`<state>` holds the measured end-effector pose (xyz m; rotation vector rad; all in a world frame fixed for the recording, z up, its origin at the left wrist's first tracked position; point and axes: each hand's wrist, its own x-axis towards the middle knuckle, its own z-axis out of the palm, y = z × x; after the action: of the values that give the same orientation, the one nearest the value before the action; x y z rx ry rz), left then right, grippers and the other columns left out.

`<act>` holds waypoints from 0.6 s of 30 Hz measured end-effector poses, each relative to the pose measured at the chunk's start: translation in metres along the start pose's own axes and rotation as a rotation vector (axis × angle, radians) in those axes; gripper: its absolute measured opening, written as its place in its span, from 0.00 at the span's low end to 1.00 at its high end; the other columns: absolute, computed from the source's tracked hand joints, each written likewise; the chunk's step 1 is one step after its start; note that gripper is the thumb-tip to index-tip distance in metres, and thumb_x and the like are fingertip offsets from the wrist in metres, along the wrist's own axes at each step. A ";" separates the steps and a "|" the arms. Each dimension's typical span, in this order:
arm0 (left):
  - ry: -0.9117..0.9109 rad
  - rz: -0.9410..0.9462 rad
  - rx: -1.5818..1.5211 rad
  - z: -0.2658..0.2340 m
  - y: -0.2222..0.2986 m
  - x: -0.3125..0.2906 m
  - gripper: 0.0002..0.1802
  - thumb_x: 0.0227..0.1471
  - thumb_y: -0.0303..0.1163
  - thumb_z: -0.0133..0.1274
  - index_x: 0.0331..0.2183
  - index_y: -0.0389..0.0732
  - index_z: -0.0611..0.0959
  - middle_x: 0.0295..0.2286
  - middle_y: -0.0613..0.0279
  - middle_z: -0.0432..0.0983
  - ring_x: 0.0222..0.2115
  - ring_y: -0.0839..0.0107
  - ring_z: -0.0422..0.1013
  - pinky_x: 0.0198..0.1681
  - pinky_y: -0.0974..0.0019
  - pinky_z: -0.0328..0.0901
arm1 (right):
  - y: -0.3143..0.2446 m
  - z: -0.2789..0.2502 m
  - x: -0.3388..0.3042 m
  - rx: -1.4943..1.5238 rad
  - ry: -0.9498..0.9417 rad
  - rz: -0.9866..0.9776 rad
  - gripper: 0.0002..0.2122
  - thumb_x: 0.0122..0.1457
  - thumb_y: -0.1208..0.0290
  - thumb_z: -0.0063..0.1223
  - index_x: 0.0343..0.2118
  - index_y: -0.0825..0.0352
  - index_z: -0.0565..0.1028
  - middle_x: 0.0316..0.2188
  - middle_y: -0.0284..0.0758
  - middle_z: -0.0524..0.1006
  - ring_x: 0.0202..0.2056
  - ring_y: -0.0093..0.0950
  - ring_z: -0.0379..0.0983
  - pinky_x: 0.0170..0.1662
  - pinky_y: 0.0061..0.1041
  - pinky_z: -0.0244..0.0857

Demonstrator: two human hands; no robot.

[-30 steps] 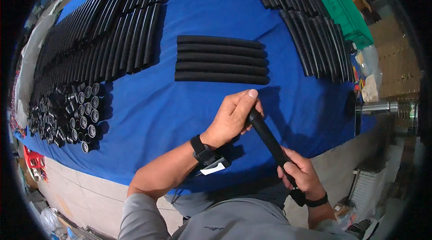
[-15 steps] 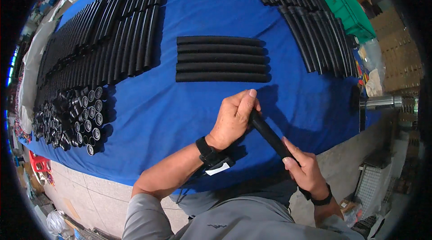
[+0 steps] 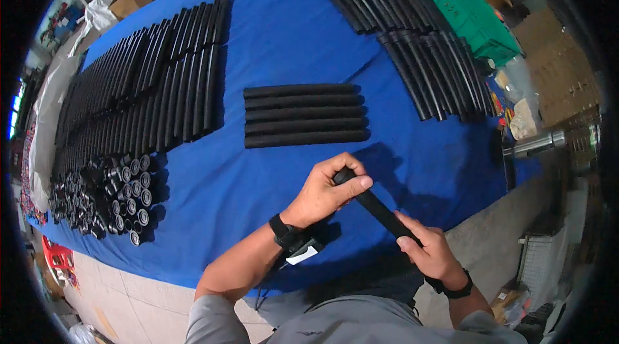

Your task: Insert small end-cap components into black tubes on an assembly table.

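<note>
A black foam tube (image 3: 380,210) runs slantwise between my hands above the near edge of the blue-covered table (image 3: 290,41). My left hand (image 3: 325,190) pinches its far end with thumb and fingers. My right hand (image 3: 431,251) grips its near end close to my body. Both wrists wear black bands. A row of several matching black tubes (image 3: 304,114) lies flat on the cloth just beyond my left hand.
A long bank of black tubes (image 3: 142,86) fills the left side, with a cluster of short black caps (image 3: 103,199) at the near left. More tubes (image 3: 419,41) lie at the far right beside a green crate (image 3: 471,15). A metal bar (image 3: 548,142) sticks out at the right edge.
Both hands and the tube have shifted slightly toward my body and to the right. My left fingers have closed more over the tube's far end.
</note>
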<state>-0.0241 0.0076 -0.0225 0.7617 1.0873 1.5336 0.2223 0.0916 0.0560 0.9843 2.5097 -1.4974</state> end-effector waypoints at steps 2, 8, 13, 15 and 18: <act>0.017 0.004 0.043 0.007 0.001 0.001 0.09 0.56 0.34 0.58 0.30 0.40 0.76 0.17 0.74 0.67 0.16 0.86 0.60 0.18 0.77 0.54 | 0.009 0.006 0.004 -0.052 0.098 -0.214 0.22 0.61 0.71 0.54 0.58 0.69 0.67 0.33 0.48 0.79 0.31 0.31 0.77 0.36 0.28 0.68; 0.190 0.045 0.146 0.009 0.001 -0.002 0.11 0.56 0.33 0.57 0.27 0.41 0.73 0.17 0.76 0.64 0.17 0.87 0.57 0.19 0.77 0.49 | 0.017 0.012 0.008 -0.206 0.158 -0.344 0.25 0.61 0.69 0.54 0.60 0.67 0.64 0.30 0.49 0.77 0.30 0.46 0.76 0.32 0.36 0.70; 0.194 0.011 0.140 0.010 0.000 -0.002 0.12 0.57 0.33 0.56 0.26 0.40 0.73 0.17 0.76 0.64 0.18 0.87 0.58 0.20 0.77 0.52 | 0.015 0.009 0.007 -0.273 0.128 -0.332 0.25 0.61 0.68 0.54 0.61 0.67 0.63 0.28 0.46 0.77 0.26 0.44 0.76 0.28 0.36 0.70; 0.205 0.030 0.154 0.010 -0.002 -0.003 0.12 0.57 0.33 0.57 0.26 0.40 0.73 0.17 0.76 0.64 0.18 0.87 0.58 0.21 0.77 0.52 | 0.015 0.011 0.007 -0.287 0.119 -0.321 0.25 0.61 0.68 0.54 0.61 0.67 0.63 0.29 0.47 0.77 0.27 0.45 0.76 0.29 0.36 0.70; 0.223 0.034 0.188 0.009 -0.002 -0.003 0.12 0.57 0.34 0.57 0.26 0.40 0.74 0.17 0.76 0.65 0.19 0.87 0.58 0.21 0.77 0.52 | 0.019 0.013 0.009 -0.267 0.121 -0.334 0.26 0.61 0.68 0.55 0.61 0.67 0.63 0.32 0.48 0.78 0.31 0.45 0.77 0.30 0.35 0.71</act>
<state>-0.0147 0.0070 -0.0212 0.7517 1.4059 1.5882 0.2220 0.0919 0.0310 0.6586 2.9786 -1.1468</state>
